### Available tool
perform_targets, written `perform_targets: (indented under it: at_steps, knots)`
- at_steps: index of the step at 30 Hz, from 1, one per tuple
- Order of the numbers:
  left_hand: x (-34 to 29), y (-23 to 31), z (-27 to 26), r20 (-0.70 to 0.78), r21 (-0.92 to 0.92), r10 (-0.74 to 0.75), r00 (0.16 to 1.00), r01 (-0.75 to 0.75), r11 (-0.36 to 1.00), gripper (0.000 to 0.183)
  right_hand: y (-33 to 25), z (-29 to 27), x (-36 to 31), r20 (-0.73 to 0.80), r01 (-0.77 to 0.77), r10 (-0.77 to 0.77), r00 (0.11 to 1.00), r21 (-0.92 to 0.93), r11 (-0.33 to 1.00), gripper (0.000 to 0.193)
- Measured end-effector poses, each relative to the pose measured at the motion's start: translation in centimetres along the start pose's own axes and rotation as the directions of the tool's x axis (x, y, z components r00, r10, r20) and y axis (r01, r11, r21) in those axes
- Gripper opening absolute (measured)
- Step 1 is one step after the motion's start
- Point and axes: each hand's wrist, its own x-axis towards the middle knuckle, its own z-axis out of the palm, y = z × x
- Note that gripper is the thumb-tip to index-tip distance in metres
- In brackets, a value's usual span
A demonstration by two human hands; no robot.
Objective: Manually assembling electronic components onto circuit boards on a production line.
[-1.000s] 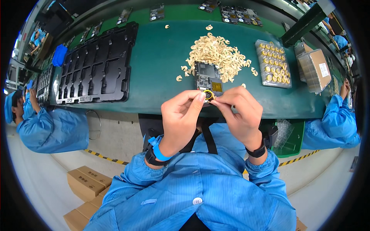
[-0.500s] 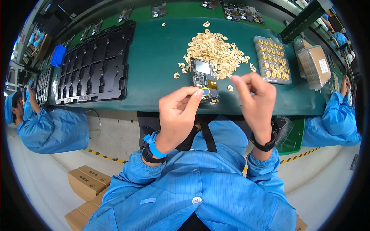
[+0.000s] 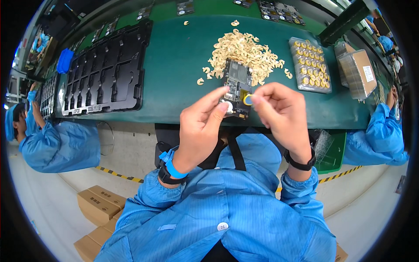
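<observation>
A black circuit board (image 3: 238, 89) stands tilted in front of me, its top end against a heap of small cream C-shaped pieces (image 3: 240, 48). My left hand (image 3: 203, 120) is closed on the board's lower left edge, thumb beside a white round part (image 3: 228, 107). Between the thumb and forefinger of my right hand (image 3: 281, 111) is a coin cell (image 3: 248, 99) with a yellow rim and a bluish face. It is held at the board's right side; whether it touches the board I cannot tell.
A clear tray of yellow coin cells (image 3: 312, 65) lies to the right, beside plastic-wrapped cartons (image 3: 358, 72). At left are a large black moulded tray (image 3: 107, 70) and a blue bin (image 3: 65, 61). More boards (image 3: 281, 12) line the far side. Co-workers sit at both sides.
The yellow-rimmed coin cell has gone from my left fingers to my right fingers. My left hand now grips the board, which has turned slightly. My right hand has come down and inward.
</observation>
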Motion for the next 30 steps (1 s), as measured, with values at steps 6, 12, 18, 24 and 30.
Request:
perform_targets:
  at_steps: [6,12,18,24,30]
  knots:
    - [0.3,-0.6,0.1,-0.012,-0.374,-0.128,0.992,0.115,0.92,0.044,-0.8,3.0,-0.9,-0.077,-0.072,0.083,0.994,0.131,0.989,0.009]
    - [0.4,-0.6,-0.8,0.056,-0.372,-0.164,0.985,0.173,0.912,0.034,0.2,3.1,-0.5,-0.078,0.071,-0.094,0.992,-0.251,0.965,0.008]
    - [0.3,-0.5,-0.8,0.056,-0.405,-0.179,0.982,0.187,0.895,0.034,0.4,3.4,-0.5,-0.053,0.037,-0.054,0.997,-0.283,0.958,0.007]
    - [0.2,-0.5,-0.7,0.044,-0.353,-0.15,0.988,0.156,0.922,0.035,1.2,3.6,-0.5,-0.057,0.097,-0.113,0.992,-0.23,0.968,0.008]
    - [0.2,-0.3,-0.7,0.043,-0.373,-0.134,0.99,0.141,0.917,0.035,1.0,3.5,-0.6,-0.045,0.083,-0.093,0.995,-0.188,0.979,0.008]
